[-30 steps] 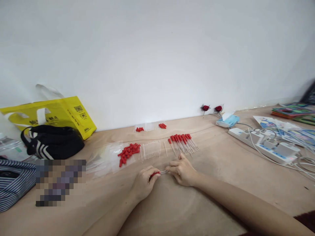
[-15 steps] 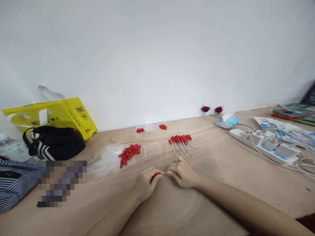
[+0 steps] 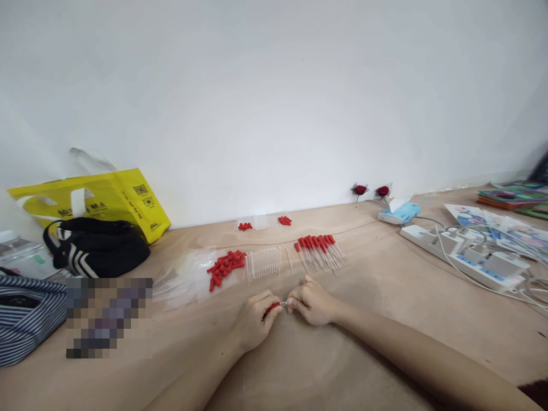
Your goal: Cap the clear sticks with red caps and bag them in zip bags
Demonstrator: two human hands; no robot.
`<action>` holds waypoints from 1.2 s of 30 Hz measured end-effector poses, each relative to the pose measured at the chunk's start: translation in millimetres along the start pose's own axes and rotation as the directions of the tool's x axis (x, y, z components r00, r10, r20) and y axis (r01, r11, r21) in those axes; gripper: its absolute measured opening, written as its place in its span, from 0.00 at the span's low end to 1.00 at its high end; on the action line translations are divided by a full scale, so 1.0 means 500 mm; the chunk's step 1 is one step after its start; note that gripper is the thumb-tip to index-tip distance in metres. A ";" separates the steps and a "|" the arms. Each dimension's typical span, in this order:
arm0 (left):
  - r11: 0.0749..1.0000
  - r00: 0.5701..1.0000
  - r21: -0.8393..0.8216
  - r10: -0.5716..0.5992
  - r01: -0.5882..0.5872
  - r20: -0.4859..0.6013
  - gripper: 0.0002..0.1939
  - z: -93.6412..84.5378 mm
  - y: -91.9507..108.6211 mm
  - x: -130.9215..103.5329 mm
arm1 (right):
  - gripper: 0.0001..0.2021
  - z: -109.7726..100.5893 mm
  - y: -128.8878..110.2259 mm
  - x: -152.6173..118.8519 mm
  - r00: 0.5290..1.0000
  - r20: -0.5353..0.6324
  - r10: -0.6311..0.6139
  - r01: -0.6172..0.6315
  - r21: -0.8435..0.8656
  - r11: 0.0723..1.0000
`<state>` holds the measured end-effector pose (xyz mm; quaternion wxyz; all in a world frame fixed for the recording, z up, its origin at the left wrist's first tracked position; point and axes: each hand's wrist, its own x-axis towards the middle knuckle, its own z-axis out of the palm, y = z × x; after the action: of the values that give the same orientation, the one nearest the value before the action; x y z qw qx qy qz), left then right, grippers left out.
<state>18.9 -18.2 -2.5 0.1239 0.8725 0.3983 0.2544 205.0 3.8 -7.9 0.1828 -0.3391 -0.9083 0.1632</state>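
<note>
My left hand [image 3: 258, 321] pinches a red rubber dropper bulb [image 3: 273, 307]. The thin clear glass tube [image 3: 284, 303] at the bulb's open end is gripped by my right hand [image 3: 311, 302], its fingers closed close to the bulb. How far the tube sits inside the bulb cannot be made out. Beyond my hands lie a pile of loose red bulbs [image 3: 225, 267], a row of clear glass tubes [image 3: 264, 264] and a single tube [image 3: 290, 260]. Behind my right hand is a group of droppers [image 3: 319, 251] with red bulbs on their tubes.
Plastic bags [image 3: 188, 277] lie left of the bulbs; small bulb groups [image 3: 285, 220] rest near the wall. At left are a yellow bag [image 3: 124, 200], a black pouch [image 3: 107, 248] and striped cloth [image 3: 29, 319]. At right are a tissue pack [image 3: 400, 213], a power strip [image 3: 462, 257] and cables.
My right hand has moved slightly left, toward my left hand. Less of the glass tube shows between the two hands.
</note>
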 end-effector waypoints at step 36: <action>0.989 0.989 0.078 -0.118 0.125 -0.090 0.07 -0.032 -0.047 0.004 | 0.11 -0.081 0.212 -0.037 0.491 -0.505 0.709 -0.773 0.123 0.623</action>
<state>-3.5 -1.4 1.6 0.0858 0.8392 0.4661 0.2666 294.8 74.3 -21.0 0.3060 -0.7367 -0.5983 0.0754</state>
